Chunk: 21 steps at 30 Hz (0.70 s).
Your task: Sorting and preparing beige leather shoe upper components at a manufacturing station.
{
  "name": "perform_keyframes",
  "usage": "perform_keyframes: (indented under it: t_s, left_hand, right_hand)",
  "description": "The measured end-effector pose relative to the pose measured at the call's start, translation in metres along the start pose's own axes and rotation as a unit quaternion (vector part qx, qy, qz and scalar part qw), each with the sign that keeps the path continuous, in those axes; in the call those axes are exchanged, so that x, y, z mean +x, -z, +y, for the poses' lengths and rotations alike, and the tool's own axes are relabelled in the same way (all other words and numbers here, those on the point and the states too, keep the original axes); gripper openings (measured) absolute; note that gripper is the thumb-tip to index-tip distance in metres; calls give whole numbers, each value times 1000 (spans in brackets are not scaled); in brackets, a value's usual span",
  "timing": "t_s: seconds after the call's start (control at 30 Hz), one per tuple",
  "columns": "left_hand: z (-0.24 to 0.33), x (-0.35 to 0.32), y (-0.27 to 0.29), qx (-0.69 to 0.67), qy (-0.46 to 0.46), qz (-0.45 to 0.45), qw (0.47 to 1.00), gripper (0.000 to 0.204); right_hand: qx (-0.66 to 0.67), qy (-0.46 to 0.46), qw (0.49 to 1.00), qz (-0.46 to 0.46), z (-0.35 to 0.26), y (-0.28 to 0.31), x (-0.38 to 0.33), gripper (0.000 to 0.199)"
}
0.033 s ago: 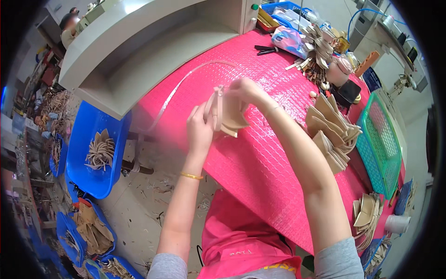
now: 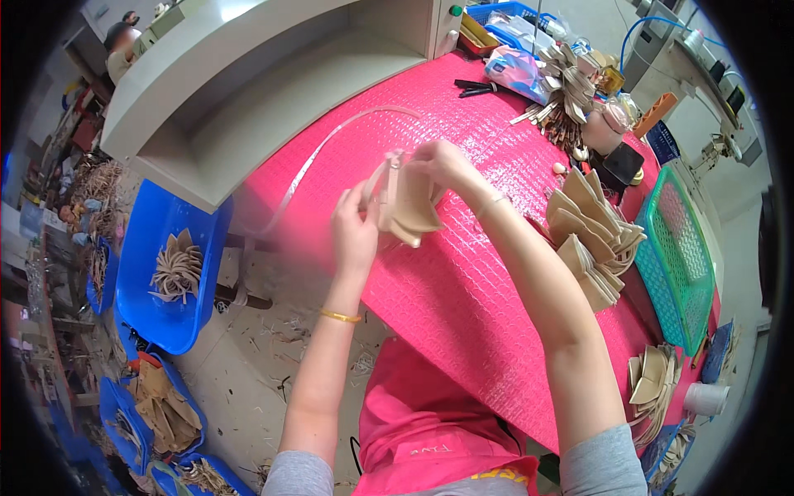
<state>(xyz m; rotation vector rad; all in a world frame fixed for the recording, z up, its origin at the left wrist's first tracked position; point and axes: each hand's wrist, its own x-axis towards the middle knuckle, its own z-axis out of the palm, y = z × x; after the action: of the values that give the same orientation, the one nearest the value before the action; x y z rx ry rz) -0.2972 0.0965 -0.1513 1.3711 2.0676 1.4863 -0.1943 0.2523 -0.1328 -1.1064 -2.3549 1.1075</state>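
Note:
Above the pink table top (image 2: 463, 289), I hold a beige leather-like strap piece (image 2: 416, 207) between both hands. It has a curved panel with pointed lower corners, and a narrow pale strap with a small shiny fitting at the top. My left hand (image 2: 356, 225) is closed on its left side, where the strap loops. Fingers of my right hand (image 2: 447, 168) pinch the upper right edge; their tips are partly hidden. To the right, beside my forearm, stand stacks of similar beige pieces (image 2: 583, 223).
A green basket (image 2: 674, 256) and a white thread spool (image 2: 707, 398) edge the table's right side. Tools and bundled straps (image 2: 571, 91) crowd the far right. A grey cabinet (image 2: 248, 107) borders the far left. Blue bins (image 2: 136, 248) with beige pieces stand at left. Another person (image 2: 122, 54) is far off.
The beige strap piece has shifted and turned very slightly in my hands. Both hands keep their hold.

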Motion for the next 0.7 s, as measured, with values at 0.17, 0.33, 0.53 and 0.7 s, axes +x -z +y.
perform_keyframes:
  t_s: [0.17,0.33,0.53,0.7]
  left_hand:
    - [3,8,-5,-296,84,-45,951,63]
    - [-14,61,-21,14,-35,107,994,66]
    - [-84,83,-16,193,-128,99,968,62]
    - [25,3,-39,-134,-71,-18,988,41]
  right_hand:
    - [322,13,922,214,2,-17,-12,12]
    - [-148,80,949,266,16,-44,11,22]
    - [-40,148,971,182,-11,9,-156,13]
    - [-255,-105,907,318,27,63,-301,8]
